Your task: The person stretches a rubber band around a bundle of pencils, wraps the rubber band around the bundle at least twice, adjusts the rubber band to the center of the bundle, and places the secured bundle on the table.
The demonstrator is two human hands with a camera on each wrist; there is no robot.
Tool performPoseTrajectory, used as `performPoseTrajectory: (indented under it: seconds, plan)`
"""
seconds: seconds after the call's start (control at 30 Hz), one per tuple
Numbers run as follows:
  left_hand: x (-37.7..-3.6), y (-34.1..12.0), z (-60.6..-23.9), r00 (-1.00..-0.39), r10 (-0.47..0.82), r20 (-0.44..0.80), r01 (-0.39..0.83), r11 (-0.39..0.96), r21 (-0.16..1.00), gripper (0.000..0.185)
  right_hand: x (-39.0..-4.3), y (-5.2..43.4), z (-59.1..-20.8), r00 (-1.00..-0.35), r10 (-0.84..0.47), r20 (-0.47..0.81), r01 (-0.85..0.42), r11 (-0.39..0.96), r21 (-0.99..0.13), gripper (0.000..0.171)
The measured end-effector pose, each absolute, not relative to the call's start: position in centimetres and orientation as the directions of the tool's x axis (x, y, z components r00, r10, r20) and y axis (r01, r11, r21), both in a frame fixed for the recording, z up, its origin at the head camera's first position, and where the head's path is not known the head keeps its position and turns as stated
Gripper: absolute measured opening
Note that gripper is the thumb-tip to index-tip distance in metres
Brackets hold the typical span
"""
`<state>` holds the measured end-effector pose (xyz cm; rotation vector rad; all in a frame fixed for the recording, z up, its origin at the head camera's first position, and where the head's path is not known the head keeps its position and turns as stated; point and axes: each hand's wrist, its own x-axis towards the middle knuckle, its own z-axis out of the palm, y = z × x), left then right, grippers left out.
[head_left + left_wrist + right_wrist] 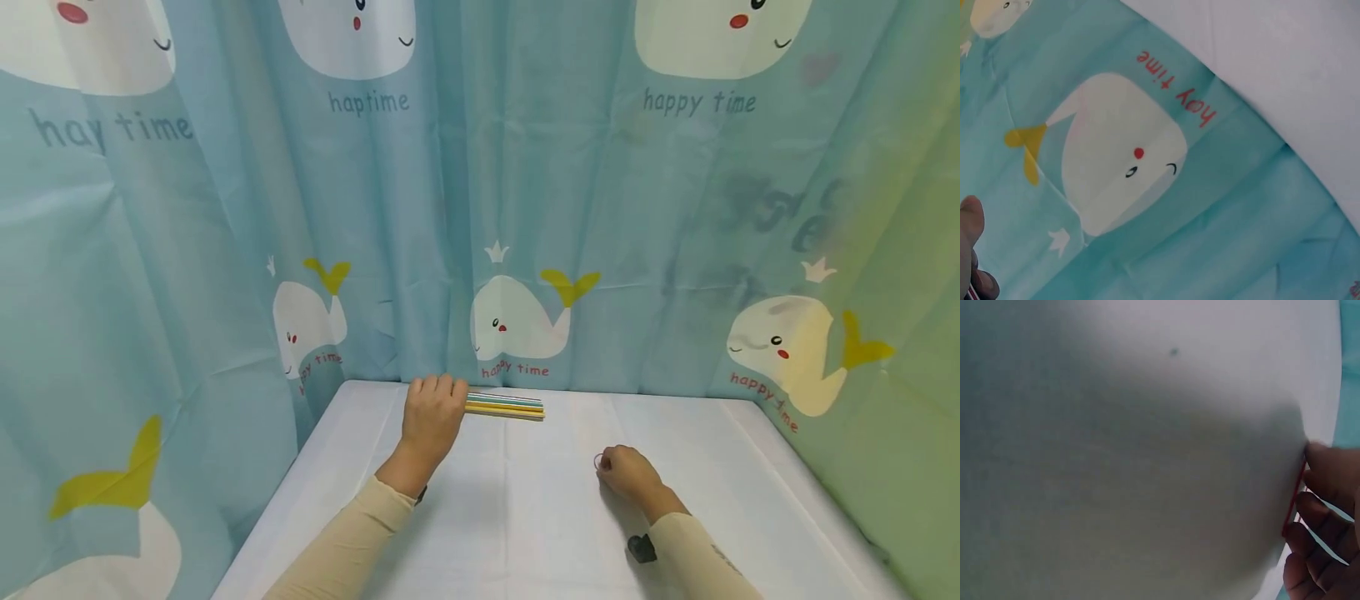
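Several straws (504,406), one rubber band (599,461)

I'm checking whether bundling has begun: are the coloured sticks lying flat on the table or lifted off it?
Cannot tell for certain. The sticks lie level and low over the table, one end gripped by the left hand.

Head view: looks forward and down from above onto the white desk (525,517), curtain (480,208) behind. Left wrist view: close, tilted, faces the curtain's whale print (1116,156), desk at upper right. Right wrist view: very near the desk surface (1135,456), shared by all views.
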<state>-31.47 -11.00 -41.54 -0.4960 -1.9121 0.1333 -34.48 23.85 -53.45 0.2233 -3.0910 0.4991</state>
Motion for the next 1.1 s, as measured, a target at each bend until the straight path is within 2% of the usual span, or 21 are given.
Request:
performPoseTrajectory:
  seconds: [0.13,0.3,0.43,0.6,0.67,0.73,0.8,0.93,1.0,1.1]
  plan:
    - [-31.5,-11.1,-41.3,-0.308,0.381,0.872,0.266,0.914,-0.306,0.026,-34.5,23.6,-53.7,-0.988,-0.151,0.040,-0.156,0.938,-0.309,0.013]
    - [-31.5,-11.3,-41.1,-0.329,0.367,0.870,0.257,0.922,-0.291,0.025,-34.4,23.7,-53.9,-0.986,-0.154,0.057,-0.164,0.918,-0.362,0.015]
    - [-31.4,-11.3,-41.2,-0.354,0.371,0.858,0.249,0.922,-0.296,0.025,-34.3,23.6,-54.0,-0.989,-0.136,0.050,-0.145,0.934,-0.327,0.019]
    - [-31.4,-11.2,-41.2,-0.348,0.365,0.864,0.248,0.924,-0.290,0.026,-34.5,23.7,-54.4,-0.989,-0.148,0.023,-0.148,0.949,-0.279,0.015]
    - [-31.5,-11.2,-41.2,-0.337,0.358,0.871,0.252,0.925,-0.283,0.027,-34.4,23.8,-54.5,-0.988,-0.153,0.036,-0.156,0.935,-0.319,0.015]
    - [-31.6,-11.1,-41.1,-0.325,0.354,0.877,0.255,0.926,-0.279,0.028,-34.2,23.8,-54.4,-0.990,-0.135,0.048,-0.142,0.899,-0.413,0.015]
    - [-31.6,-11.1,-41.0,-0.311,0.354,0.882,0.255,0.925,-0.281,0.030,-34.0,23.8,-54.3,-0.994,-0.095,0.060,-0.113,0.816,-0.567,0.014]
    - [-31.5,-11.1,-40.8,-0.282,0.355,0.891,0.262,0.922,-0.284,0.030,-33.8,23.6,-54.2,-0.998,0.024,0.057,-0.037,0.524,-0.851,0.014]
    - [-31.3,-11.1,-40.7,-0.272,0.352,0.896,0.269,0.922,-0.280,0.027,-33.6,23.5,-54.0,-0.997,0.071,0.041,-0.013,0.358,-0.934,0.018]
    - [-31.1,-11.1,-40.7,-0.264,0.342,0.902,0.285,0.921,-0.266,0.022,-33.0,23.3,-53.5,-0.995,0.098,-0.015,0.025,0.098,-0.995,0.024]
